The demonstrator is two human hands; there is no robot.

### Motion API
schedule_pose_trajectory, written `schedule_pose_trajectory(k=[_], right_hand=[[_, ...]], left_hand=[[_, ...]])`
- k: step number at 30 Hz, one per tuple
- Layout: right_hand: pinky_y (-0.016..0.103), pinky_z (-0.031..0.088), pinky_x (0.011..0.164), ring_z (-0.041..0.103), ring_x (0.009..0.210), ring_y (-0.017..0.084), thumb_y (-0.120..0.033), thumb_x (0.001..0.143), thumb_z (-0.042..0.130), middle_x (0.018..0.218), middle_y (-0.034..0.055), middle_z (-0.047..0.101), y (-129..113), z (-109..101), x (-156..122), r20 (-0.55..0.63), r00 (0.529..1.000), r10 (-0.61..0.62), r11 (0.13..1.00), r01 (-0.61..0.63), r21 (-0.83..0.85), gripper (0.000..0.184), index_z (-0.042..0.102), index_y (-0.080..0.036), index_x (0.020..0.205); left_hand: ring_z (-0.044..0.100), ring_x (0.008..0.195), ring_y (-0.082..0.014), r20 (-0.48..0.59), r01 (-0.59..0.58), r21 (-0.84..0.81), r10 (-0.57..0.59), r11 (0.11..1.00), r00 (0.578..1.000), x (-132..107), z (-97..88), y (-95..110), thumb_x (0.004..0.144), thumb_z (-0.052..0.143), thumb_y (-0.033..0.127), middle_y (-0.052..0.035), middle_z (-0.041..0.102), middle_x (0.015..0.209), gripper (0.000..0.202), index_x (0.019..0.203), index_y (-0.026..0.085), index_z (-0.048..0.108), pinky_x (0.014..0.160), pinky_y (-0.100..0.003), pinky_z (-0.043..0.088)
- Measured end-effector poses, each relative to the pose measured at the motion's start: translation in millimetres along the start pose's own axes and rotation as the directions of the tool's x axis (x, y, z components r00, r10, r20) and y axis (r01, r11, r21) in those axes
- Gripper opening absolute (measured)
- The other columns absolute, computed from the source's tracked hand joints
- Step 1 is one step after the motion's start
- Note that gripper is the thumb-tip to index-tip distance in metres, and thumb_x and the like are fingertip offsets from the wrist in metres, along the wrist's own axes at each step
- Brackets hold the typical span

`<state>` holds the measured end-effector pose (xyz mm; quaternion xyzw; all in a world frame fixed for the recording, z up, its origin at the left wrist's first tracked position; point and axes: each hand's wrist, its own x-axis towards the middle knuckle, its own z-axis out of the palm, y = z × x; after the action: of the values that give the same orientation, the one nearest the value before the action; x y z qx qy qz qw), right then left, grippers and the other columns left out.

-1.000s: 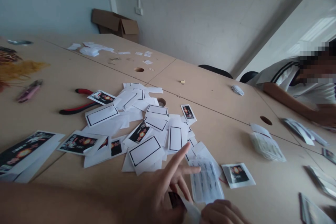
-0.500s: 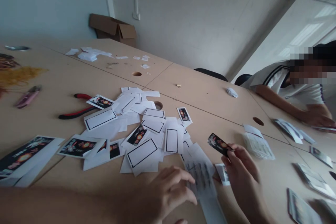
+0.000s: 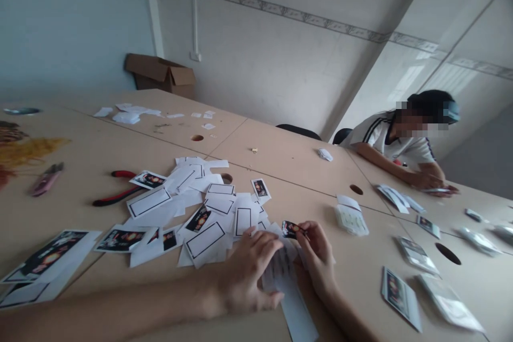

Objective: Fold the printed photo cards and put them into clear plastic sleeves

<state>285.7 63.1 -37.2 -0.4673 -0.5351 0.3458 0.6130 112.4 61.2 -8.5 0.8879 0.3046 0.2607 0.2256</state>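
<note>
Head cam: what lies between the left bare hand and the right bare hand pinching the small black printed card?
In the head view, a long white paper sheet with dark print lies between the left hand and the right hand.

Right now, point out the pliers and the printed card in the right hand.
Pliers [image 3: 116,197]: head view, on the lower red-and-black handle.
Printed card [image 3: 290,229]: head view, on its dark printed face.

Over my head-camera feed, the right hand [image 3: 316,259] pinched a small black printed card [image 3: 290,229] above the beige table [image 3: 352,288], while the left hand [image 3: 250,270] lay on a long white paper strip [image 3: 292,307], just beside a scattered pile of black-bordered white cards [image 3: 210,239].
</note>
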Motion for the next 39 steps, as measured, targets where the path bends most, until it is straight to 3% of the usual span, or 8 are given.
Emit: schedule_pose_trajectory(k=[6,12,15,21,27,31,34,39], right_hand=[[0.024,0.039,0.064,0.049,0.073,0.012,-0.033,0.075,0.052,0.078,-0.0007,0.049,2.6,-0.6,-6.4,-0.115,0.993,-0.03,0.993,0.017,-0.116,0.016,0.047,-0.019,0.082],[0.024,0.039,0.065,0.048,0.075,0.012,-0.033,0.074,0.054,0.078,-0.0008,0.048,-3.0,1.4,-4.9,-0.262,0.96,-0.096,0.993,0.074,-0.094,0.017,0.048,-0.019,0.081],[0.025,0.041,0.067,0.048,0.073,0.012,-0.032,0.075,0.053,0.076,-0.0014,0.047,-2.5,2.1,0.9,-0.26,0.961,-0.096,0.995,0.096,-0.011,0.016,0.045,-0.02,0.081],[0.024,0.042,0.066,0.048,0.071,0.011,-0.033,0.072,0.056,0.075,-0.0019,0.045,2.0,-0.2,5.6,-0.256,0.965,-0.058,0.997,0.067,0.027,0.02,0.042,-0.02,0.079],[0.021,0.041,0.061,0.047,0.068,0.009,-0.031,0.071,0.058,0.072,-0.0029,0.044,-0.6,-0.1,2.4,-0.218,0.975,-0.04,0.999,0.035,-0.027,0.02,0.042,-0.02,0.075],[0.019,0.041,0.052,0.048,0.063,0.009,-0.03,0.073,0.056,0.075,-0.001,0.047,1.4,-2.1,-0.2,-0.18,0.983,-0.025,0.999,0.018,-0.037,0.02,0.043,-0.02,0.084],[0.02,0.041,0.053,0.05,0.065,0.01,-0.029,0.076,0.051,0.078,0.0015,0.051,4.1,-4.4,-2.4,-0.093,0.995,-0.034,0.996,0.026,-0.09,0.02,0.047,-0.019,0.093],[0.022,0.039,0.056,0.047,0.065,0.011,-0.024,0.08,0.045,0.071,0.0006,0.047,1.7,-5.9,-4.3,-0.044,0.978,-0.203,0.954,0.188,-0.234,0.009,0.051,-0.018,0.077]], left_hand=[[0.047,0.1,-0.029,0.059,0.006,0.14,-0.014,0.99,0.998,9.7,8.8,10.0,0.056,0.065,0.029,-0.0116,0.055,0.104,0.059,0.109,0.015,0.043,0.096,-0.054,0.016],[0.044,0.106,-0.0278,-0.002,-0.052,-0.05,0.052,0.997,0.999,1.4,-0.5,5.3,0.056,0.067,0.027,-0.0108,0.051,0.112,0.064,0.113,0.02,0.038,0.096,-0.05,0.023],[0.039,0.112,-0.0285,-0.07,-0.094,-0.168,0.084,0.981,0.994,-4.1,3.1,-7.0,0.053,0.069,0.028,-0.0126,0.044,0.12,0.077,0.12,0.021,0.031,0.096,-0.042,0.031],[0.041,0.111,-0.0261,-0.103,0.003,-0.38,-0.045,0.925,0.994,-3.5,9.9,-9.2,0.051,0.063,0.012,-0.0115,0.037,0.123,0.083,0.122,0.022,0.022,0.089,-0.032,0.042],[0.057,0.086,-0.0185,-0.002,0.246,-0.43,-0.273,0.869,0.962,8.0,12.5,-9.8,0.053,0.058,0.01,-0.0063,0.047,0.113,0.076,0.118,0.027,0.023,0.076,-0.029,0.049],[0.056,0.089,-0.0176,0.08,0.273,-0.509,-0.271,0.816,0.959,11.8,16.8,-18.6,0.052,0.059,0.009,-0.0074,0.045,0.113,0.08,0.119,0.025,0.019,0.075,-0.028,0.049],[0.048,0.103,-0.0201,0.037,0.22,-0.503,-0.233,0.836,0.972,13.3,16.8,-19.8,0.052,0.056,0.005,-0.0079,0.037,0.119,0.079,0.12,0.025,0.023,0.076,-0.026,0.049],[0.047,0.103,-0.0197,0.025,0.211,-0.435,-0.222,0.875,0.975,13.9,15.5,-15.7,0.054,0.055,0.005,-0.0049,0.04,0.117,0.068,0.116,0.026,0.035,0.075,-0.024,0.048]])
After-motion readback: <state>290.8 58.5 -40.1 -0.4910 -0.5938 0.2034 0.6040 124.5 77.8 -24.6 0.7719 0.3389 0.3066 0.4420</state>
